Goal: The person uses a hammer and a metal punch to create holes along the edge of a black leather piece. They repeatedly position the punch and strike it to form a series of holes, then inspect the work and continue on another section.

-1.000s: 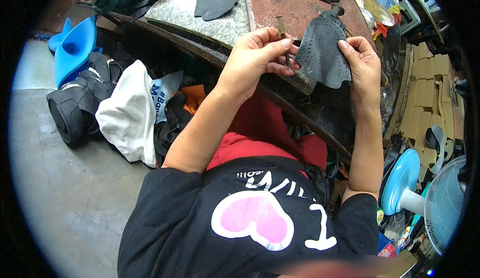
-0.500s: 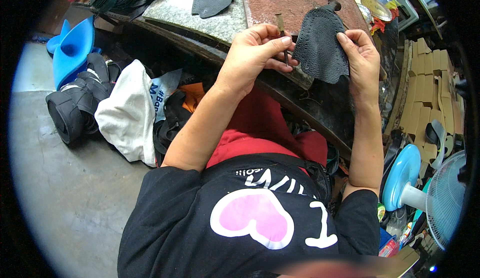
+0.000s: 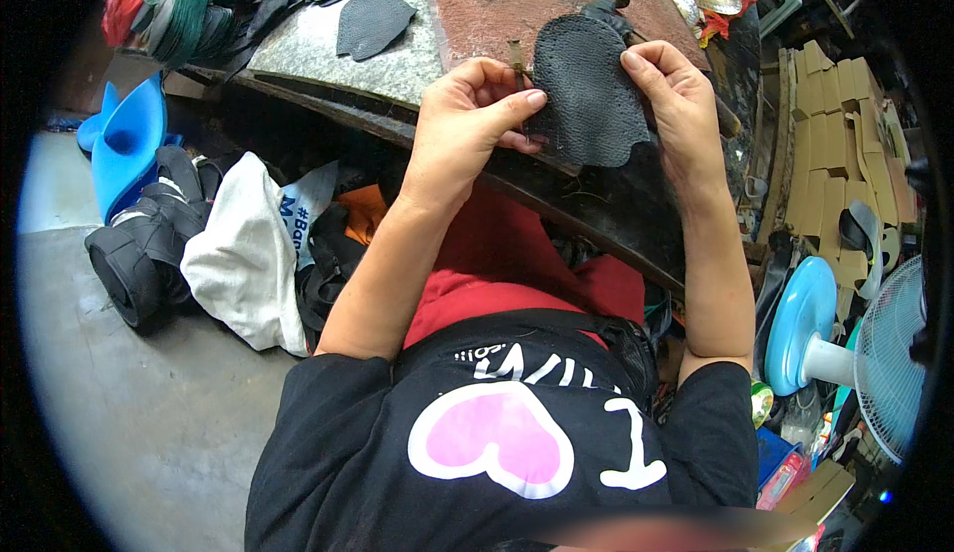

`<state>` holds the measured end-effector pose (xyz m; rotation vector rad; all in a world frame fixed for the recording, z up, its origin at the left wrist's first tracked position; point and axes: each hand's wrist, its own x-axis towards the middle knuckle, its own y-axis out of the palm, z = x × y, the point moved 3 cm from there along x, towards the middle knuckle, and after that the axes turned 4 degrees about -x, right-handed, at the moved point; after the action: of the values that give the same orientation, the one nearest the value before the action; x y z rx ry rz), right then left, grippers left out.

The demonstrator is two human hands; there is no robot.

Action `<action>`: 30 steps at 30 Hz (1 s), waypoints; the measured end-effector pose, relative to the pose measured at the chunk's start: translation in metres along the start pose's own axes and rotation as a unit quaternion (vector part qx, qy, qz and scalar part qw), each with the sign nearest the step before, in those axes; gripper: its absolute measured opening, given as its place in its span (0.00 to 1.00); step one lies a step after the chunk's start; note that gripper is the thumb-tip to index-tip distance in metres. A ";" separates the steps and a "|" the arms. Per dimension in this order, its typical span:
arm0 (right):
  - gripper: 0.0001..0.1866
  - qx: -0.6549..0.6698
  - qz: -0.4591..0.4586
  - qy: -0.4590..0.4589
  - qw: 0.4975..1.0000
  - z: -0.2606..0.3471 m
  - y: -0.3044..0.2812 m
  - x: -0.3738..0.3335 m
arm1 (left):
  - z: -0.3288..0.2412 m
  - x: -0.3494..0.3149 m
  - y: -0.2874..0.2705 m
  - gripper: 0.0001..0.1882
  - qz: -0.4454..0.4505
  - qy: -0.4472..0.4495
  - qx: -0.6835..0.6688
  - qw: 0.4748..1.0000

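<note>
A black pebbled leather piece (image 3: pixel 584 95), rounded at the top, hangs upright between my hands above the table's near edge. My right hand (image 3: pixel 681 105) pinches its right edge between thumb and fingers. My left hand (image 3: pixel 462 125) is closed round a slim dark tool with a flat, brassy end (image 3: pixel 515 53); its lower part is hidden by the fingers. The left thumb tip meets the left edge of the leather. Behind the piece lies a hammer (image 3: pixel 611 0), its handle partly covered by leather and hand.
A grey stone slab (image 3: pixel 298 50) and a reddish board (image 3: pixel 467 15) top the table, with cut leather pieces (image 3: pixel 376 23) on them. Green cord bundles (image 3: pixel 184 15) are far left. Cardboard (image 3: pixel 830 145), a blue stool (image 3: pixel 800 323) and a fan (image 3: pixel 894 353) stand right.
The left thumb has come against the leather's left edge, closing the small gap. The leather has turned slightly. The whole view has shifted, so the table sits further left in it.
</note>
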<state>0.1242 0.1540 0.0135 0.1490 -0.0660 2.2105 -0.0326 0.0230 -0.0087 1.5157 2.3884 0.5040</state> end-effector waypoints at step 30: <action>0.11 -0.079 -0.002 0.057 0.995 0.002 0.002 -0.004 | -0.001 -0.003 -0.001 0.10 0.035 -0.005 -0.070 0.997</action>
<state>0.1256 0.1496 0.0152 -0.0651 -0.1761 2.1943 -0.0328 0.0198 -0.0077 1.5412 2.2481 0.6630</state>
